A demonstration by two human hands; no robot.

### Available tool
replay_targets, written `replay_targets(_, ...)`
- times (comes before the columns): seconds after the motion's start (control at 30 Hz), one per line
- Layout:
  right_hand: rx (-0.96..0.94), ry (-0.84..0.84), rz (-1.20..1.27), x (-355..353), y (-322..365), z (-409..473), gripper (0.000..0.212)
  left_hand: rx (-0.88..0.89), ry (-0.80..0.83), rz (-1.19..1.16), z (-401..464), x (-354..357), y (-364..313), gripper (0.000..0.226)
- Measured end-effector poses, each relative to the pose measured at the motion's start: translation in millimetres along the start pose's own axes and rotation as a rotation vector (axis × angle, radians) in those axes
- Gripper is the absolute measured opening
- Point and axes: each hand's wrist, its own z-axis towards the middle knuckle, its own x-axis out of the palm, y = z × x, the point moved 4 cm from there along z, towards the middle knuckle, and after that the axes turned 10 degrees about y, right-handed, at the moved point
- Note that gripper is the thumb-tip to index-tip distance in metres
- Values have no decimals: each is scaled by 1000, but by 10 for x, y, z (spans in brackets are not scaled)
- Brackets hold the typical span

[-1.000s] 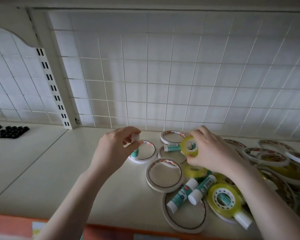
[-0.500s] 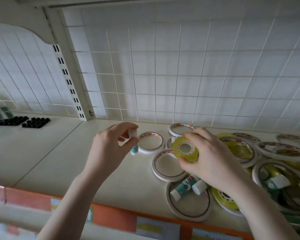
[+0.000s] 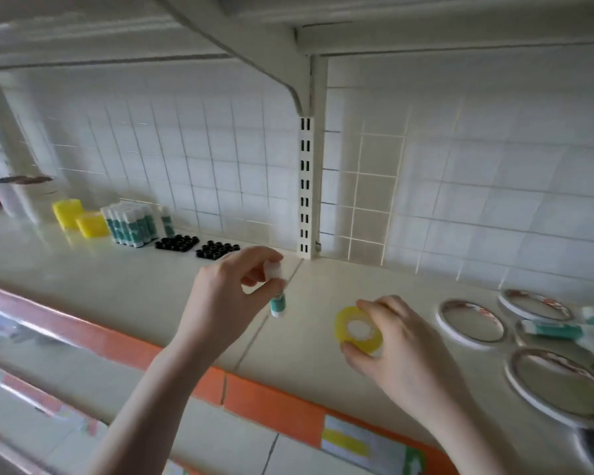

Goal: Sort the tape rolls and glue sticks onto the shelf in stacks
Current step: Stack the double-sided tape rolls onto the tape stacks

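Cream shelf [image 3: 124, 289], left hand [image 3: 227, 299] pinching glue stick [image 3: 277, 299], right hand [image 3: 402, 347] gripping seemingly yellow tape roll [image 3: 357, 329]

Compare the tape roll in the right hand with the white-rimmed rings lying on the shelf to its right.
The yellow tape roll is small with a narrow core hole; the white-rimmed rings are wider, thin hoops with large open centres. The yellow tape roll is gripped by the right hand and tilted up above the shelf; the white-rimmed rings lie flat on it. Both are round tape rolls.
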Motion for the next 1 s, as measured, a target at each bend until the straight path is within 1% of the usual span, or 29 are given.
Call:
replay_targets(0.1, 18, -36, -3, 302, 550, 285, 49, -1, 8, -1, 34, -497, 530, 28)
replay_targets(0.2, 36, -43, -7, 519, 1059, 551, 54, 5, 11, 13, 95, -926, 986, 28)
replay_targets(0.4, 22, -54, 11, 857, 1678, 1062, 55, 15, 24, 55, 357, -1487, 1645, 25)
replay_targets(0.63, -10, -50, -3, 1138, 1950, 1670, 46, 13, 19, 75, 810, -1634, 2169, 24)
replay_targets(0.83, 3, -35, 0, 1171, 2008, 2083, 40, 32, 13, 86, 1249, -1734, 2385, 19)
replay_targets(1.0, 49, 10, -29, 1252, 2086, 2301, 43, 18, 115, 80, 1661, -1639, 2584, 20)
